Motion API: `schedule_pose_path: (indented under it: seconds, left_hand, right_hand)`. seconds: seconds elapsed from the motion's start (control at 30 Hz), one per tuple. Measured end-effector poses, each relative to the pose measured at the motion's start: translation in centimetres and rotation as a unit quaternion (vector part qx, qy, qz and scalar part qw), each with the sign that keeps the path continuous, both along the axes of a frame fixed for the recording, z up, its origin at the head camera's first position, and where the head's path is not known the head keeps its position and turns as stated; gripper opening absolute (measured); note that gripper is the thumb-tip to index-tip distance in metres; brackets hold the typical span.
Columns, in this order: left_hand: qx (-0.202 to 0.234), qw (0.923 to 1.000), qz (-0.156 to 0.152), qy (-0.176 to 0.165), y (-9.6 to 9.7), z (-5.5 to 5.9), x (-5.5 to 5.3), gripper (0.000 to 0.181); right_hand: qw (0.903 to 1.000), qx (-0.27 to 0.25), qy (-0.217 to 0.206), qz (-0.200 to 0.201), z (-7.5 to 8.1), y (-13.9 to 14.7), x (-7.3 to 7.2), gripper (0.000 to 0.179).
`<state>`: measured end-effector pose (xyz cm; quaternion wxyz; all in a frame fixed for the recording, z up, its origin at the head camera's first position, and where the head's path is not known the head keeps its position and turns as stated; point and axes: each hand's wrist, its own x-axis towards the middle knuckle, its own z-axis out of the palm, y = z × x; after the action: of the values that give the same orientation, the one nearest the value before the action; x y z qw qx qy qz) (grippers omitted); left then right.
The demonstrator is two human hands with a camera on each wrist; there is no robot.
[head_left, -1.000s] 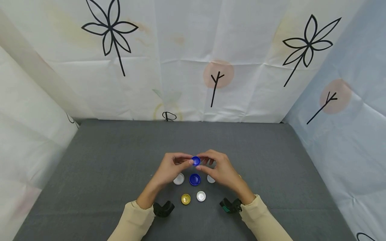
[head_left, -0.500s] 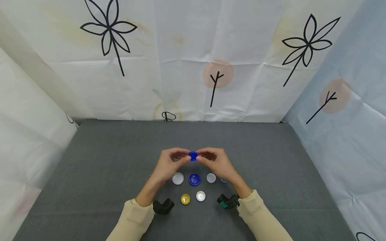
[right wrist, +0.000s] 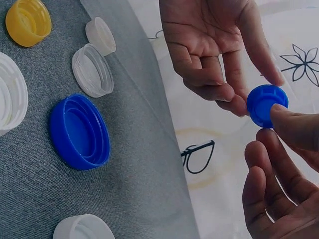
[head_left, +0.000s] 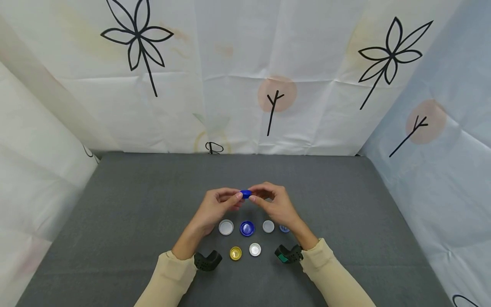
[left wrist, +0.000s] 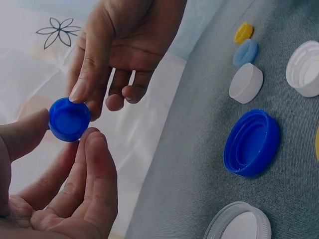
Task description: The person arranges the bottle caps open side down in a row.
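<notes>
White cloth (head_left: 230,55) with black-outlined flowers stands behind a grey tabletop (head_left: 153,179); from the head view, the left hand (head_left: 212,209) and right hand (head_left: 274,204) meet above it, both pinching a small blue bottle cap (head_left: 246,194). Nearer the person than that hold lie a translucent cap (head_left: 226,227), a wide blue cap (head_left: 247,228) and a white cap (head_left: 268,226), with a pale blue cap (head_left: 284,229) just beside the right wrist; between the wrists sit a yellow cap (head_left: 235,253) and a second white cap (head_left: 255,249). From the left wrist, the left thumb (left wrist: 30,132) meets the held cap's side and the right thumb (left wrist: 84,74) its upper rim; another yellow cap (left wrist: 243,32) lies toward the right hand's side. From the right wrist, the right thumb laps over the recessed face. This two-handed hold probably calls for light pressure on opposite edges, one hand firm while the other shifts; a slack pinch could drop the cap.
</notes>
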<state>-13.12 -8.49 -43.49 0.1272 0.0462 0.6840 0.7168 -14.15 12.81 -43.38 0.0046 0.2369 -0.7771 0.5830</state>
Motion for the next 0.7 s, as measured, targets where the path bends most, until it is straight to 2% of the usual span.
schedule_pose_path:
  seconds: [0.17, 0.33, 0.53, 0.7]
  left_hand:
    - [0.008, 0.9998, -0.002, -0.015, -0.12, -0.05, -0.14, 0.028]
    - [0.007, 0.9999, 0.002, -0.012, -0.29, -0.04, -0.06, 0.031]
    - [-0.021, 0.9996, 0.001, 0.021, -0.5, -0.13, 0.01, 0.034]
    - [-0.038, 0.9981, -0.004, 0.047, -0.5, -0.17, -0.04, 0.035]
  right_hand:
    - [0.9998, 0.004, 0.02, 0.008, -0.04, -0.14, -0.04, 0.017]
    - [0.9995, 0.002, 0.024, 0.018, -0.11, -0.26, -0.12, 0.02]
    - [0.9996, 0.015, -0.002, 0.024, 0.05, -0.2, -0.13, 0.025]
    - [0.9994, 0.02, -0.007, 0.027, -0.15, -0.14, -0.14, 0.027]
